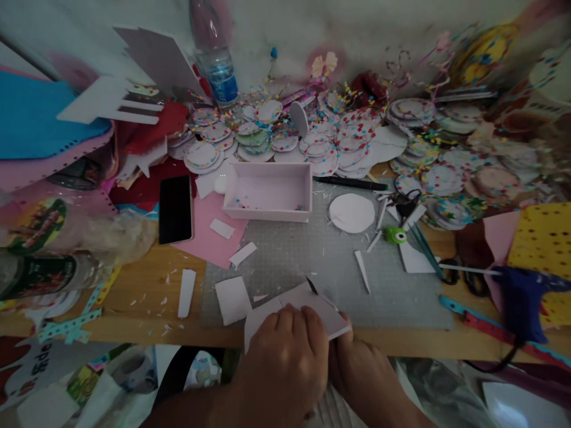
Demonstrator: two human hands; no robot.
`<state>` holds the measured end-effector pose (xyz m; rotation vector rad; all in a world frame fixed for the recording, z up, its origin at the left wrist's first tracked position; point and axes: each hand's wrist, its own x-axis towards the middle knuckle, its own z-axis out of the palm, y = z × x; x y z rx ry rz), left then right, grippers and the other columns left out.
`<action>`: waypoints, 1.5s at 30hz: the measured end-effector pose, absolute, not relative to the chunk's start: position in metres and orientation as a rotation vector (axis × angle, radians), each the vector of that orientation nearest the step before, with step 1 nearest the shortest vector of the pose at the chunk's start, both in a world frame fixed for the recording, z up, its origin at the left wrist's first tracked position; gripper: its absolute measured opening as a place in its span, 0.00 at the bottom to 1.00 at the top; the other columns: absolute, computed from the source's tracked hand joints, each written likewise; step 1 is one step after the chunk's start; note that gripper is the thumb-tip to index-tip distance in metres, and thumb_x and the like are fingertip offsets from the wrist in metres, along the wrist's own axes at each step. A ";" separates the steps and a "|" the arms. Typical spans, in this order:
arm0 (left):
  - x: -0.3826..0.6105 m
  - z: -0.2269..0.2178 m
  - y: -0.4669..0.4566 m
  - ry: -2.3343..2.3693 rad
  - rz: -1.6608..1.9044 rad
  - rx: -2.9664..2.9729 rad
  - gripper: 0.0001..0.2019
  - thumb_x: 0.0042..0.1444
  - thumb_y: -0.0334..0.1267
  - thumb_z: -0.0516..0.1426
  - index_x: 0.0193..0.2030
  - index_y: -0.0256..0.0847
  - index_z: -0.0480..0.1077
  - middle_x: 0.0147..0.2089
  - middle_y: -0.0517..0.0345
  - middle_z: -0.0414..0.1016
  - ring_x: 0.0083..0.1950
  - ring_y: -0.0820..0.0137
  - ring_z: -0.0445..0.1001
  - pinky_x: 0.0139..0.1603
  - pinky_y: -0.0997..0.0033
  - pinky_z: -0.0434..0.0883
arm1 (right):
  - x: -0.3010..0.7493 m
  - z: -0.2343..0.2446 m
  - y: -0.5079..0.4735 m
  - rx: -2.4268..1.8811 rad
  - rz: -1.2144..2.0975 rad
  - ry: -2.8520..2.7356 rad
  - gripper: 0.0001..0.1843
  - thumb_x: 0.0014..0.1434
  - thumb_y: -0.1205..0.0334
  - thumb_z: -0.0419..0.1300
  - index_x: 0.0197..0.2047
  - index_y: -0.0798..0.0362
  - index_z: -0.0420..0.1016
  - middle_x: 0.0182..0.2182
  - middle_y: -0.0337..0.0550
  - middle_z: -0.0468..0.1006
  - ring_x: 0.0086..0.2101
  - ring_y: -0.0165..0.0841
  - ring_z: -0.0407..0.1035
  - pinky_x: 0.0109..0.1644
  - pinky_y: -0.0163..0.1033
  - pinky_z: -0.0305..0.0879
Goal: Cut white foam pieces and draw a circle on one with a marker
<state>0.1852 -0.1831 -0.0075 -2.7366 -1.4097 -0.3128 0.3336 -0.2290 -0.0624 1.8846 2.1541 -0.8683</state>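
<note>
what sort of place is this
Probably a paper-craft workspace, perhaps a small workshop or a home desk: there is a gridded cutting mat, a blue glue gun and many stacked round discs with colourful dots.

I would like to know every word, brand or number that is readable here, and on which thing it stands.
"de", probably, on the printed white material at lower left; the sign beside it is unclear.
Blue bottle label: white letters, too blurred to read surely.
Left plastic containers' labels: too blurred.
No number is readable.
</note>
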 end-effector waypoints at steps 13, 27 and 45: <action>0.186 -0.008 -0.184 -1.394 -0.317 -2.733 0.15 0.52 0.22 0.45 0.35 0.26 0.73 0.27 0.42 0.78 0.27 0.62 0.78 0.23 0.67 0.75 | 0.327 -0.056 -0.213 1.628 -0.851 2.165 0.18 0.56 0.78 0.49 0.45 0.58 0.73 0.28 0.51 0.82 0.25 0.40 0.78 0.25 0.34 0.65; 0.134 0.011 -0.089 -1.987 0.005 -3.150 0.12 0.59 0.42 0.55 0.28 0.38 0.68 0.27 0.58 0.74 0.29 0.66 0.73 0.25 0.73 0.61 | 0.355 -0.034 -0.187 1.876 -1.247 2.291 0.18 0.65 0.57 0.46 0.51 0.58 0.66 0.31 0.51 0.82 0.32 0.41 0.77 0.32 0.38 0.66; 0.128 0.013 -0.085 -2.893 -0.263 -3.406 0.11 0.51 0.43 0.59 0.31 0.36 0.70 0.28 0.62 0.72 0.27 0.74 0.68 0.23 0.79 0.61 | 0.380 -0.016 -0.202 1.734 -1.051 2.397 0.19 0.64 0.61 0.44 0.50 0.56 0.72 0.26 0.47 0.80 0.26 0.41 0.77 0.28 0.39 0.62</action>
